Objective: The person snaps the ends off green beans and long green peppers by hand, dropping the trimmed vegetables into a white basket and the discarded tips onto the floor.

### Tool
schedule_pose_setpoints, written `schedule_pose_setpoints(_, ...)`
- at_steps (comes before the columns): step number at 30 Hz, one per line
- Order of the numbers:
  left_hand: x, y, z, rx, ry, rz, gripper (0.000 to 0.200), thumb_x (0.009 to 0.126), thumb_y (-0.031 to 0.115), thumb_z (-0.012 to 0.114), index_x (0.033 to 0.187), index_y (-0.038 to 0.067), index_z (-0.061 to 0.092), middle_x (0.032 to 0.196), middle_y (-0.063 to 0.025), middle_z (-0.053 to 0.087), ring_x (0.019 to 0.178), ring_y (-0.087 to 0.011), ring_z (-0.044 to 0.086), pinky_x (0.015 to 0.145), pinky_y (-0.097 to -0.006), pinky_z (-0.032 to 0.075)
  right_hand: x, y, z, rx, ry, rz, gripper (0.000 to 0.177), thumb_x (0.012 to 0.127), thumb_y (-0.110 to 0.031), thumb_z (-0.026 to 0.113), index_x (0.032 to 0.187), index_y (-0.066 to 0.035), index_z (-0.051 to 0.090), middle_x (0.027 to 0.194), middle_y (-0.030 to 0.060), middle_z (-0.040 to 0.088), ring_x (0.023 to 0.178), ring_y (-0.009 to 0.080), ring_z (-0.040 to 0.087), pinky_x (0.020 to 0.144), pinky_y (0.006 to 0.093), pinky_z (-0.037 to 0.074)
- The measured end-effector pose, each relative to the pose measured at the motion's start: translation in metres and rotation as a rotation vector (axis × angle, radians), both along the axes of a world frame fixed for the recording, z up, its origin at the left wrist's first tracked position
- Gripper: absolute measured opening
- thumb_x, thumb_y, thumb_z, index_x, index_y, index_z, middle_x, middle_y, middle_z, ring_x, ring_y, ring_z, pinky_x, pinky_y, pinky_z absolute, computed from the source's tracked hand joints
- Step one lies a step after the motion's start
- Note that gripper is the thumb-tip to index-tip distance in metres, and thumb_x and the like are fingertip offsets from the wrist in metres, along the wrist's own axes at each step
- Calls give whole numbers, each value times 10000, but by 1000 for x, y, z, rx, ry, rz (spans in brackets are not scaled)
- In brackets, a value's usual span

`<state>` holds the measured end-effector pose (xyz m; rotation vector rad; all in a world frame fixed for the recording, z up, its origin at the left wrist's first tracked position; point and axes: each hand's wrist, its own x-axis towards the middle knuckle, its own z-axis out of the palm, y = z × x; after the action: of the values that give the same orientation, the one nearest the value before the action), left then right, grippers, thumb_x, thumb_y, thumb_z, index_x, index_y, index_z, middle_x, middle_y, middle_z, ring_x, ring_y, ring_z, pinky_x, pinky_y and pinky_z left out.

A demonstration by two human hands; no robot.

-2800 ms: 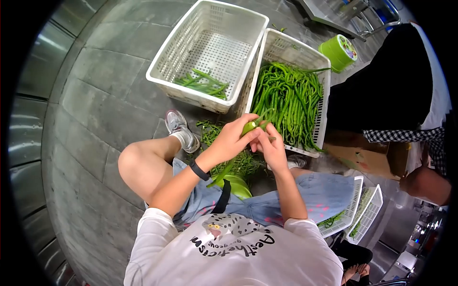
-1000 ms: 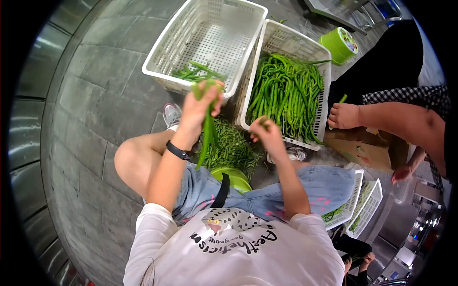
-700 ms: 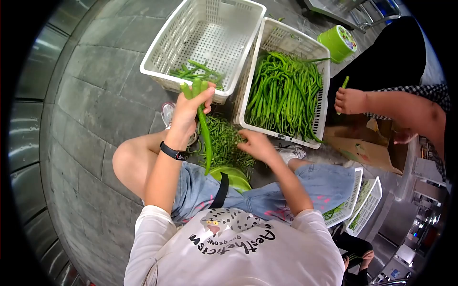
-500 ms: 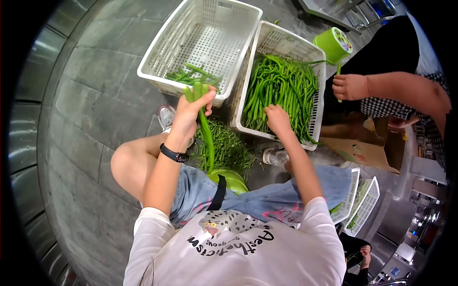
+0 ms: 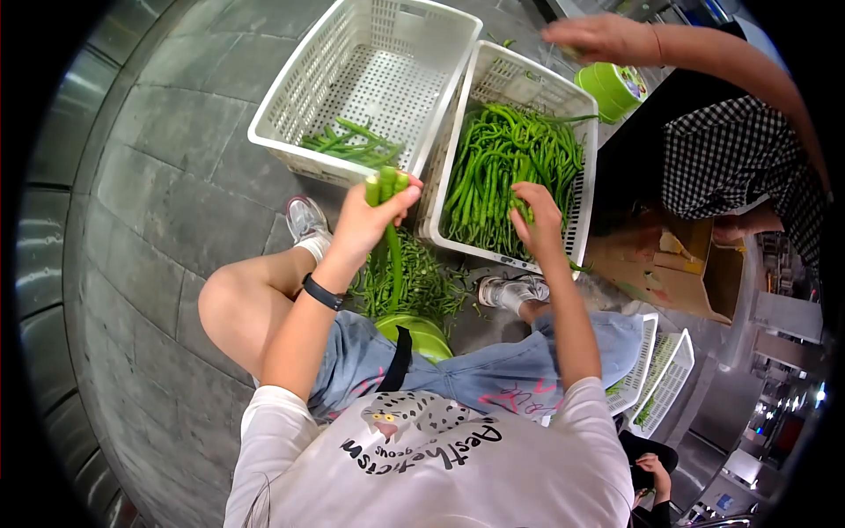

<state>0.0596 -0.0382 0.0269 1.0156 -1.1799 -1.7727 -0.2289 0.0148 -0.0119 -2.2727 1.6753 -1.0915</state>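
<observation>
My left hand (image 5: 374, 216) is closed around several long green chili peppers (image 5: 393, 264), their pale stem ends sticking up above my fingers and their bodies hanging below. It is in front of the near edge of the left white crate (image 5: 268, 132), in which a few green peppers (image 5: 352, 141) lie. My right hand (image 5: 541, 220) is above the near part of the right white crate (image 5: 475, 246), its fingers pinching a green chili pepper (image 5: 525, 211), partly hidden by the hand. A thick heap of long green peppers (image 5: 502, 150) fills much of this crate.
Stem trimmings and thin green pieces (image 5: 414, 273) are piled on the floor between my feet, by a green stool (image 5: 421, 333). A co-worker's hand (image 5: 607, 40) reaches in near a green bucket-like stool (image 5: 612, 91). A cardboard box (image 5: 656, 273) and stacked white baskets (image 5: 673, 378) stand right.
My right hand has lifted off the heap and moved slightly right with a pepper. My left hand has shifted a little right and down. The co-worker's hand has swung up and away.
</observation>
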Motion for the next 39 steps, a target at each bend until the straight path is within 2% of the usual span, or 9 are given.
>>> schedule_pose_setpoints(2,-9,13,-2,-81,-41,-44,156,872,143,626,975,27,608,844,-6,622,693,-60,539,625,-204,445,26,13,19,-120,-158,-69,332,639,59,664,937,-34,552,931,123,603,760,231,598,619,293,497)
schedule_pose_setpoints(4,-22,27,4,-360,-135,-79,134,852,87,628,967,35,583,974,-49,646,819,-125,599,734,-256,482,50,26,35,-165,-324,-57,303,663,66,679,920,-20,544,928,122,592,753,176,584,597,259,485)
schedule_pose_setpoints(7,-30,46,10,-818,-192,-171,170,793,9,625,924,41,521,1178,-154,588,1034,-296,594,862,-374,470,86,49,48,111,-734,-60,223,761,13,683,926,-8,536,949,89,542,815,119,558,621,226,478)
schedule_pose_setpoints(8,-32,49,6,-1001,-245,-155,227,779,1,629,970,44,514,1174,-158,582,1028,-331,586,869,-391,472,92,53,58,172,-643,-36,204,779,20,662,932,0,529,957,89,529,829,118,555,659,218,477)
schedule_pose_setpoints(13,-23,52,6,-844,-238,-272,439,671,-55,607,1087,42,502,1068,-174,580,972,-364,583,832,-397,484,107,69,59,342,-961,-26,193,807,16,630,981,24,547,967,96,534,810,119,555,679,209,460)
schedule_pose_setpoints(18,-19,51,6,-850,-294,-381,591,595,-66,579,1170,43,495,1041,-182,557,942,-382,569,802,-399,479,103,73,73,197,-740,-174,135,818,9,625,951,23,602,871,58,596,745,89,552,665,193,447)
schedule_pose_setpoints(28,-21,52,12,-682,-162,-295,207,828,109,654,1006,30,584,795,-107,601,686,-253,600,615,-320,466,102,66,75,531,-1024,-79,173,946,-149,512,960,5,589,717,33,599,574,41,511,510,172,415)
schedule_pose_setpoints(33,-17,47,18,-473,-82,-383,158,841,91,644,977,35,585,769,-57,598,674,-125,569,607,-271,440,101,63,68,608,-1285,-25,175,950,-168,504,949,-10,580,694,33,584,555,50,497,465,175,378)
schedule_pose_setpoints(39,-21,43,11,-442,1,-410,164,856,111,641,992,36,585,802,-42,605,695,-110,570,620,-244,442,99,55,61,656,-1662,16,192,947,-177,487,912,-3,560,642,34,516,500,63,415,426,178,302)
